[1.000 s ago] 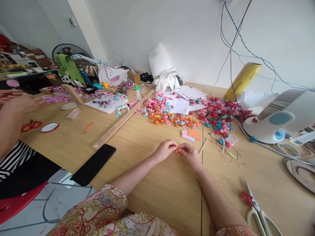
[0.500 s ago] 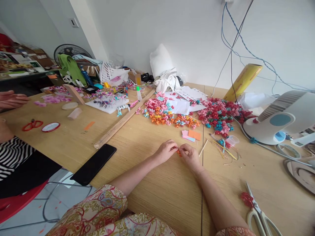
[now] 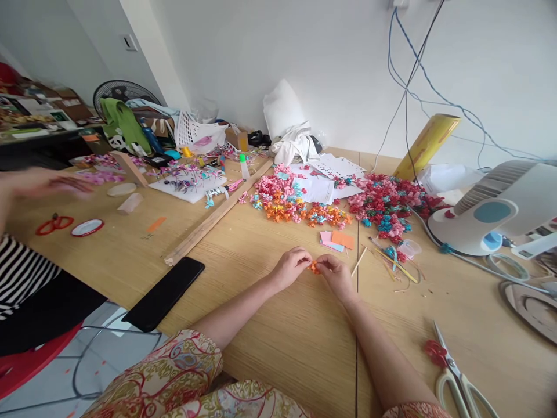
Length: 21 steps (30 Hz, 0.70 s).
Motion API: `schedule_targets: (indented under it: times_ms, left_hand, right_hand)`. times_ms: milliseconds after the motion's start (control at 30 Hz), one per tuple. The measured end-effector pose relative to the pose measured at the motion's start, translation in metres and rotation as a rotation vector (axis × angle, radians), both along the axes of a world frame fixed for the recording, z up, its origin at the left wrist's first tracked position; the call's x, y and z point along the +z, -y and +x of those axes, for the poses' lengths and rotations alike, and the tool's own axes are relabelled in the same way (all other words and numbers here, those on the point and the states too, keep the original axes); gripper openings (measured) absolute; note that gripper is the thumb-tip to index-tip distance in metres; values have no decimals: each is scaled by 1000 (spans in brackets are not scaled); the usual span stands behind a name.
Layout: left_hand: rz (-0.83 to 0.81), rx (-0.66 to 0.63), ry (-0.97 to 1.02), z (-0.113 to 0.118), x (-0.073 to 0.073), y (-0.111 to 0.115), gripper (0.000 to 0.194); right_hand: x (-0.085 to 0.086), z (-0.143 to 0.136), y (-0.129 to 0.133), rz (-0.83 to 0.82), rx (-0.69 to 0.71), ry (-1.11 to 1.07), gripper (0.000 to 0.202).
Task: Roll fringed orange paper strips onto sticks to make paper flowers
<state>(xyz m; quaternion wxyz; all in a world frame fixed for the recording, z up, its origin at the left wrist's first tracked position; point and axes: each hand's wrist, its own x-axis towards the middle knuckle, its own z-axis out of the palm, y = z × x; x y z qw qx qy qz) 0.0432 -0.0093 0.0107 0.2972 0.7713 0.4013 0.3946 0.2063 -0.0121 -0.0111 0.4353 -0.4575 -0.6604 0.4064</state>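
Note:
Between my two hands is a small orange paper flower [image 3: 314,267], partly covered by fingers. My left hand [image 3: 292,268] pinches its left side, and my right hand [image 3: 336,274] pinches it from the right. Both hands are just above the wooden table [image 3: 270,325], fingertips nearly meeting. Beyond them lie small orange, pink and blue paper sheets [image 3: 343,240]. A thin wooden stick [image 3: 359,262] rests right of my right hand.
Paper flowers [image 3: 378,200] are heaped at the back. A wooden bar [image 3: 217,216] and black phone [image 3: 167,293] lie left; scissors [image 3: 455,366] lie front right, below a white fan [image 3: 491,209]. A co-worker's blurred hand [image 3: 52,183] reaches in at far left.
More of the orange flower shows between my fingertips; my hands stay almost in place. The co-worker's hand at far left has moved right, over the table.

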Motion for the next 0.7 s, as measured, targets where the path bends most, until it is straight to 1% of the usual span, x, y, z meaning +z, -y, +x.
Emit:
schedule_targets:
  times_ms: [133,200,333,467,567,700]
  left_hand:
    - [-26,-11,33,0,-3,-1,8]
    - [-75,-16,58,0,-5,-2,8]
    - [-266,-62,130,-1,-7,-6,7]
    - [-469,-121,217,-3,-6,-7,9]
    - [-563,-156,290,-4,-4,-7,13]
    - [-653,-214,326,-6,-2,-7,15]
  right_hand:
    - [2,0,1,-27,7,-13,10]
    - [3,0,1,-21,0,-13,10]
    - [3,2,1,24,-11,32,10]
    - [2,2,0,66,-2,59,9]
    - [1,2,1,87,36,31,13]
    - [4,3,1,147,96,76,12]
